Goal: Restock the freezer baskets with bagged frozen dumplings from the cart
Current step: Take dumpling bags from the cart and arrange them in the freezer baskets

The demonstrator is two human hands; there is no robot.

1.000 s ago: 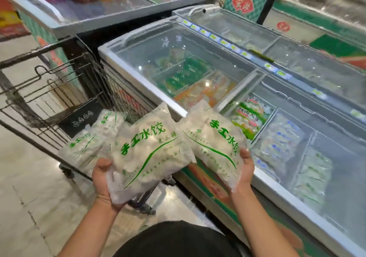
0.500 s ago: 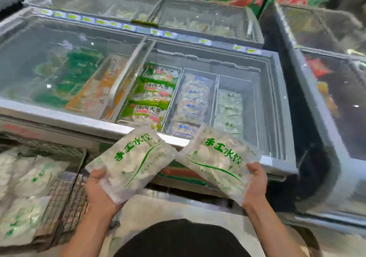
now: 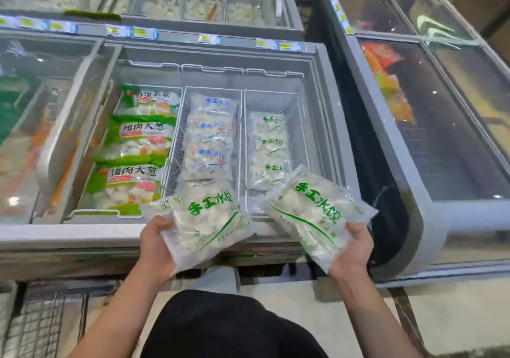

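My left hand (image 3: 156,244) grips a clear bag of dumplings with green lettering (image 3: 207,224) over the near rim of the open freezer (image 3: 69,236). My right hand (image 3: 354,250) grips a second, matching bag (image 3: 314,213), tilted, just over the near end of the right wire basket (image 3: 299,137). That basket holds a row of the same green-lettered bags (image 3: 269,148). The middle basket (image 3: 182,126) holds blue-lettered bags (image 3: 209,137). The left one holds green-packed bags (image 3: 138,148). A corner of the cart (image 3: 33,327) shows at the lower left.
The freezer's glass lid (image 3: 49,126) is slid to the left over other goods. A second chest freezer (image 3: 430,142) stands close on the right with a dark gap between. More freezers run along the back (image 3: 193,2). My dark shirt fills the bottom centre.
I have turned from the cart to face the open freezer. Both hands have carried their bags forward, from in front of the freezer to above its near rim and baskets.
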